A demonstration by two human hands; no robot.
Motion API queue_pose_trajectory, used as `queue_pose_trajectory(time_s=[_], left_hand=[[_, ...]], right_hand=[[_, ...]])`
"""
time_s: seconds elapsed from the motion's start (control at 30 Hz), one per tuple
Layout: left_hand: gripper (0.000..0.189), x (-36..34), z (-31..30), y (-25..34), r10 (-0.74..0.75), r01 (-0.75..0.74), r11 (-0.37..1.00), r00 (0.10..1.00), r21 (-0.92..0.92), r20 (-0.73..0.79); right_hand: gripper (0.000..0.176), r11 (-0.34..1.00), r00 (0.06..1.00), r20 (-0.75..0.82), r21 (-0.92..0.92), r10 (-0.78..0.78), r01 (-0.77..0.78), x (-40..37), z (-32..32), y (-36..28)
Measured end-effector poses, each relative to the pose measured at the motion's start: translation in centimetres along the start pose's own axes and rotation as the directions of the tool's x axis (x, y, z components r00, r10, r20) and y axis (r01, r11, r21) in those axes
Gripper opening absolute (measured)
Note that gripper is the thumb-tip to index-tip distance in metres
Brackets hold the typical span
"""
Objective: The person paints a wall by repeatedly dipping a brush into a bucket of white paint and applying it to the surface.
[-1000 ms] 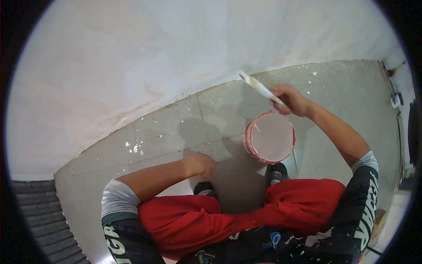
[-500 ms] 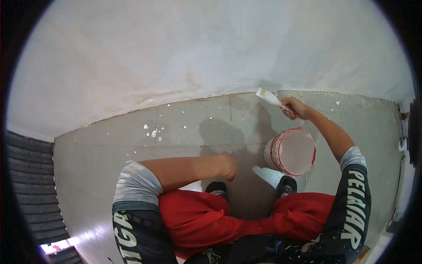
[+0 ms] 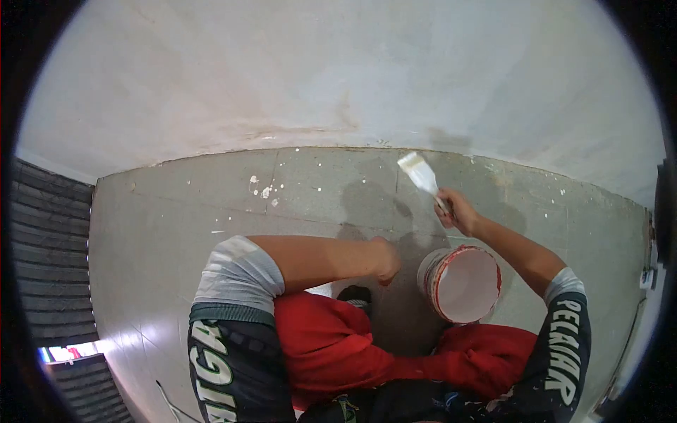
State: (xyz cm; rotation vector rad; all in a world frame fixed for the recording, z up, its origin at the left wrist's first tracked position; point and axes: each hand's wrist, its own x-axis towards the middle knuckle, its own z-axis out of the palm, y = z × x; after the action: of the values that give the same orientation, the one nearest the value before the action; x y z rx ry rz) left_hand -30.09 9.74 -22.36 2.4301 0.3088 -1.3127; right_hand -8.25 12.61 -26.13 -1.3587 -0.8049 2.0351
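My right hand (image 3: pixel 458 211) grips the handle of a paintbrush (image 3: pixel 417 171) with wide, whitish bristles, held over the floor a little out from the wall's base. The bristles point up and left, toward the wall. Below that hand stands a bucket (image 3: pixel 469 285) with a red-smeared rim and a pale inside, its outer side streaked with white and red. My left hand (image 3: pixel 386 261) hangs in front of my knees, left of the bucket, with its fingers curled in and partly hidden beneath; nothing shows in it.
A whitish wall (image 3: pixel 282 77) with brown stains along its base rises ahead. Grey floor tiles (image 3: pixel 162 233) carry white paint splatters (image 3: pixel 264 190). At the left is a dark ribbed shutter (image 3: pixel 53 261), and a thin cable (image 3: pixel 169 402) lies at lower left.
My right hand has drawn the brush down and slightly left, away from the wall's base. The view has shifted, and the bucket now appears lower and closer to my right knee.
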Motion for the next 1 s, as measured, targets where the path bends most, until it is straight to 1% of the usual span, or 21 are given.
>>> queue_pose_trajectory(time_s=[0.07, 0.13, 0.17, 0.2, 0.23, 0.3, 0.33, 0.4, 0.47, 0.53, 0.6, 0.63, 0.7, 0.73, 0.8, 0.83, 0.9, 0.93, 1.0], left_hand=[[0.034, 0.1, 0.0, 0.1, 0.007, -0.008, 1.000, 1.000, 0.025, 0.009], [0.033, 0.3, 0.4, -0.2, 0.001, -0.001, 1.000, 1.000, -0.014, -0.015], [0.033, 0.3, 0.4, -0.2, 0.022, -0.022, 1.000, 0.999, 0.010, -0.023], [0.032, 0.0, 0.6, -0.2, 0.010, -0.010, 1.000, 0.999, 0.003, -0.030], [0.031, 0.0, 0.7, -0.3, -0.009, 0.009, 1.000, 0.999, -0.010, -0.035], [0.031, 0.2, 0.9, -0.4, 0.002, -0.002, 1.000, 1.000, -0.010, -0.030], [0.030, 0.4, 1.1, -0.4, 0.007, -0.007, 1.000, 1.000, -0.021, -0.020], [0.030, 0.8, 1.3, -0.4, 0.002, -0.002, 1.000, 0.999, -0.012, -0.033], [0.029, 1.2, 1.5, -0.6, -0.003, 0.003, 1.000, 0.999, -0.001, -0.049], [0.028, 1.5, 1.7, -0.6, 0.026, -0.026, 1.000, 0.997, -0.009, -0.066], [0.027, 2.0, 2.1, -0.7, 0.015, -0.016, 1.000, 0.997, -0.014, -0.070], [0.027, 2.1, 2.2, -0.9, 0.002, -0.004, 1.000, 0.997, -0.029, -0.072], [0.027, 1.5, 1.8, -0.9, 0.011, -0.015, 0.999, 0.997, -0.047, -0.073], [0.027, 1.0, 1.5, -0.9, 0.018, -0.024, 0.997, 0.997, -0.070, -0.074], [0.027, 1.0, 1.6, -1.0, 0.038, -0.044, 0.996, 0.996, -0.076, -0.085], [0.027, 1.0, 1.5, -1.0, 0.055, -0.063, 0.995, 0.994, -0.081, -0.097], [0.027, 1.1, 1.4, -1.0, 0.059, -0.066, 0.995, 0.994, -0.076, -0.089], [0.027, 1.0, 1.2, -1.0, 0.064, -0.070, 0.995, 0.995, -0.075, -0.080], [0.026, 0.5, 0.8, -0.8, 0.068, -0.073, 0.995, 0.995, -0.068, -0.072]], right_hand=[[0.025, 0.992, 0.974, -0.187, -0.021, -0.128, 0.126, 2.2, 0.2, -0.1], [0.022, 0.990, 0.902, -0.418, 0.041, -0.105, 0.134, 4.3, 0.4, 0.6], [0.021, 0.982, 0.879, -0.474, 0.137, -0.049, 0.129, 5.7, 0.1, 1.7], [0.021, 0.964, 0.856, -0.517, 0.232, 0.008, 0.132, 6.7, 0.0, 2.3], [0.021, 0.962, 0.847, -0.532, 0.234, 0.003, 0.143, 7.0, 0.0, 2.4], [0.024, 0.954, 0.846, -0.530, 0.227, -0.050, 0.198, 7.7, 0.3, 2.4], [0.024, 0.951, 0.844, -0.534, 0.230, -0.053, 0.205, 8.1, 0.3, 2.2], [0.024, 0.938, 0.803, -0.587, 0.208, -0.106, 0.275, 8.8, 0.3, 1.2], [0.024, 0.927, 0.780, -0.619, 0.232, -0.093, 0.295, 8.6, 0.8, 0.6], [0.024, 0.915, 0.755, -0.651, 0.253, -0.080, 0.316, 8.4, 1.3, 0.0], [0.023, 0.917, 0.702, -0.692, 0.154, -0.165, 0.368, 8.2, 1.5, -0.3], [0.023, 0.916, 0.699, -0.695, 0.155, -0.166, 0.371, 8.0, 1.4, -0.3], [0.023, 0.878, 0.639, -0.689, 0.010, -0.341, 0.479, 7.6, 1.4, -0.5], [0.023, 0.878, 0.639, -0.691, 0.011, -0.339, 0.478, 7.2, 1.5, -0.6], [0.023, 0.912, 0.703, -0.678, 0.121, -0.213, 0.393, 6.5, 1.6, -0.6], [0.023, 0.911, 0.702, -0.679, 0.121, -0.214, 0.395, 6.5, 1.4, -0.4], [0.023, 0.940, 0.761, -0.640, 0.186, -0.105, 0.286, 7.0, 0.9, 0.0], [0.023, 0.939, 0.760, -0.641, 0.186, -0.108, 0.290, 7.7, 0.3, 0.3], [0.024, 0.958, 0.780, -0.623, 0.187, -0.055, 0.217, 8.8, -0.6, 0.4]])
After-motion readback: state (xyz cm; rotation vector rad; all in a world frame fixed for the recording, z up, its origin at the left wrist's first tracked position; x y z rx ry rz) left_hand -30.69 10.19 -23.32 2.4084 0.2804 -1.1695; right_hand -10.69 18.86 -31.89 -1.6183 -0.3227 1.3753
